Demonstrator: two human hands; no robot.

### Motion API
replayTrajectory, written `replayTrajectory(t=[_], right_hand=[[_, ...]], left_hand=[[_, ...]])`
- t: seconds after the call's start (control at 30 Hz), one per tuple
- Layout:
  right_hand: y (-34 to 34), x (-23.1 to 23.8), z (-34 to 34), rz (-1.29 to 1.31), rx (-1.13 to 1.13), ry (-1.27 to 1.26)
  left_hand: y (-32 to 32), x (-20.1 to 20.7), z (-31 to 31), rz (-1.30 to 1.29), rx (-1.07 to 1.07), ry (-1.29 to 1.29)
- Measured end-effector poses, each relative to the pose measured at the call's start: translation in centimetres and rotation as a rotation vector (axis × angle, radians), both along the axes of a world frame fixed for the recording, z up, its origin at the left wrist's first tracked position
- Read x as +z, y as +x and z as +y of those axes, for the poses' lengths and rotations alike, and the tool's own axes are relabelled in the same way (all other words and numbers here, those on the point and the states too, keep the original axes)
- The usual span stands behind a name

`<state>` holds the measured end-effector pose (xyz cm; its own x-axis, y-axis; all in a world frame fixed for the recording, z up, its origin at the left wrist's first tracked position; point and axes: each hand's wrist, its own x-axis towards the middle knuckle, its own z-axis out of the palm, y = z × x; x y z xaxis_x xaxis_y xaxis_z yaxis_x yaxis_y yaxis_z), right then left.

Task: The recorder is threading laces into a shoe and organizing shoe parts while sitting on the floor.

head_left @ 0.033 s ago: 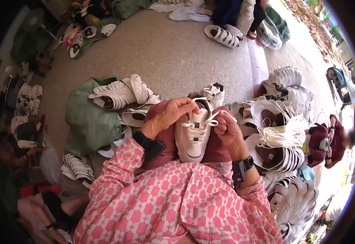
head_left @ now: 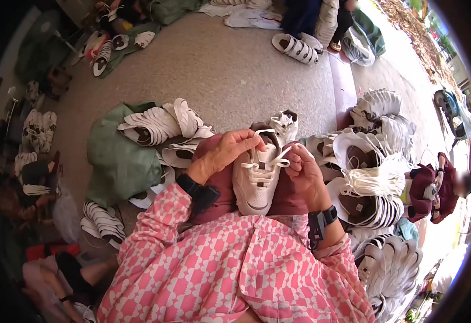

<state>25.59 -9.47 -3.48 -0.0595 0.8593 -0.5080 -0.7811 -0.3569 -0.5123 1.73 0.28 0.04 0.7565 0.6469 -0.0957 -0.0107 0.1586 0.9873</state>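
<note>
A white shoe upper [head_left: 253, 195] rests on my lap between my thighs, its toe toward me. White shoelace [head_left: 261, 176] crosses its front in several rows, and loose lace loops stand up near the collar. From the left, my left hand [head_left: 226, 154] pinches the lace beside the upper eyelets, thumb and forefinger together. On the other side my right hand [head_left: 305, 175] is closed with curled fingers on the lace's other end, a little away from the shoe. Just beyond my knees sits another laced white upper [head_left: 284, 127] with a dark lining.
Nested stacks of white uppers [head_left: 157, 125] lie on a green sack [head_left: 118, 156] at my left. More stacks [head_left: 365, 207] stand close on my right, with a bundle of white laces [head_left: 378, 175] on top. Other people [head_left: 429, 188] sit at the right, left and far side.
</note>
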Motion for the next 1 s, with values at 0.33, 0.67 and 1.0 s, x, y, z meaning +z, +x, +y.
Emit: replayTrajectory(t=[0.33, 0.67, 1.0], right_hand=[[-6.2, 9.9, 3.4, -0.705, 0.208, 0.445], [-0.8, 10.7, 3.2, -1.005, 0.351, 0.273], [-0.9, 5.1, 3.7, -0.458, 0.369, 0.015]], left_hand=[[0.9, 0.1, -0.5, 0.042, -0.120, 0.129], [1.8, 0.0, 0.3, -0.016, -0.186, -0.175], [2.2, 2.4, 2.4, 0.168, -0.315, 0.225]])
